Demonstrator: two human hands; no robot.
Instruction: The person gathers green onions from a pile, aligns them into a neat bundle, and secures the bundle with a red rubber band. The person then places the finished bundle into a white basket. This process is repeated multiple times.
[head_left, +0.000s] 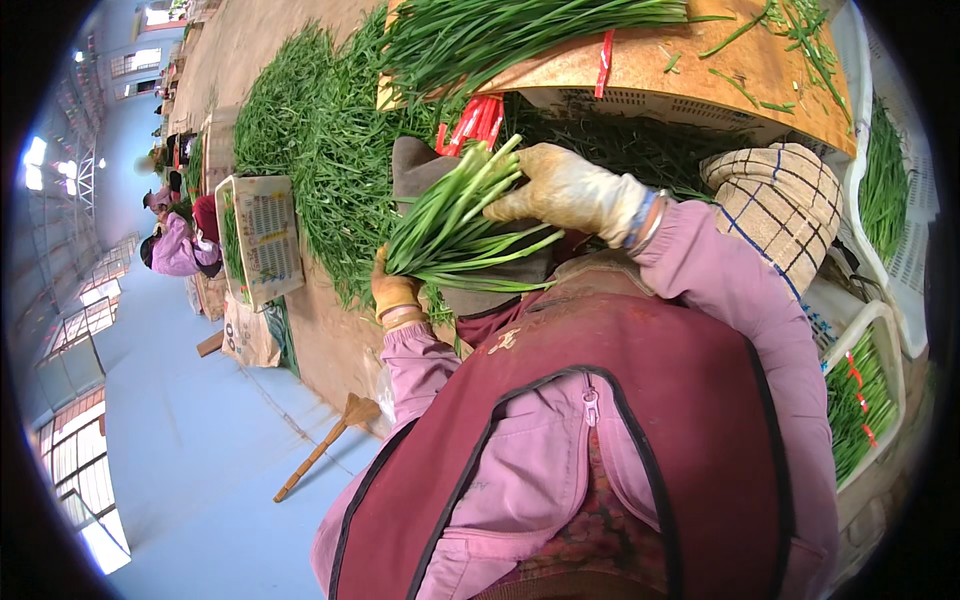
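Note:
A loose bunch of garlic chives (454, 225) lies slantwise above my lap, its pale stalk ends fanned towards the upper right. My left hand (396, 291), in a yellowed glove, grips the bunch at its leafy lower-left end. At the stalk ends is my right hand (574, 187), in a stained white work glove, thumb and fingers against the stems. Whether it pinches any stems is hard to see. Just beyond the bunch hang red printed tie strips (480, 124), below the edge of a wooden board (555, 64). A larger bunch of chives (525, 34) rests on that board.
A big heap of loose chives (322, 150) covers the floor at left, beside a white plastic crate (266, 240). Crates with chives (862, 405) stand at right, near a checked cloth (780, 202). A wooden-handled broom (322, 450) lies lower left. Other people (180, 232) sit farther off.

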